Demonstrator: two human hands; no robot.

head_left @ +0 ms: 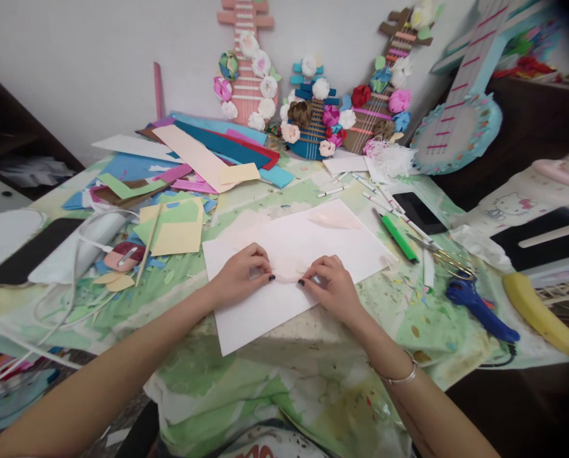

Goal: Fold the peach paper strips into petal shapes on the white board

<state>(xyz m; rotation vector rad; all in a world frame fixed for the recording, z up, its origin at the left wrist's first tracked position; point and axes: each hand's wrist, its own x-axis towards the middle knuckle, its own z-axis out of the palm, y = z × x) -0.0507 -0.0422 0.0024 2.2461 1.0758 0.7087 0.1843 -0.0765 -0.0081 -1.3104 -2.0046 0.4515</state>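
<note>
Pale pink paper piece (287, 275): was held thin and flimsy between two hands, right above the near part of a big white sheet (246, 327). Could not tell if touching the sheet. Was pinched at one side by the fingers (271, 278) of the left hand (239, 277), tips closed together. Was pinched at the other side by the fingers of the right hand (334, 289), tips closed too. Wore a silver bracelet (403, 375) on the right wrist.

Had the white sheet lying slanted on the tabletop (389, 318), on top of a green and white cover. Had another pink scrap (336, 219) resting on the sheet's far part.

Had a green pen (398, 238) to the right of the sheet, with a black phone (420, 213), gold scissors (456, 264) and a blue glue gun (482, 308) further right. Had yellow paper (177, 238) to the left, with a thin wooden stick (148, 245) across its edge. Had a messy pile of colored paper strips (231, 149) behind. Had a pink stringed instrument (253, 76) at the back by the wall (98, 57), dressed with paper flowers, next to a blue one (315, 121) and a brown one (384, 95).
</note>
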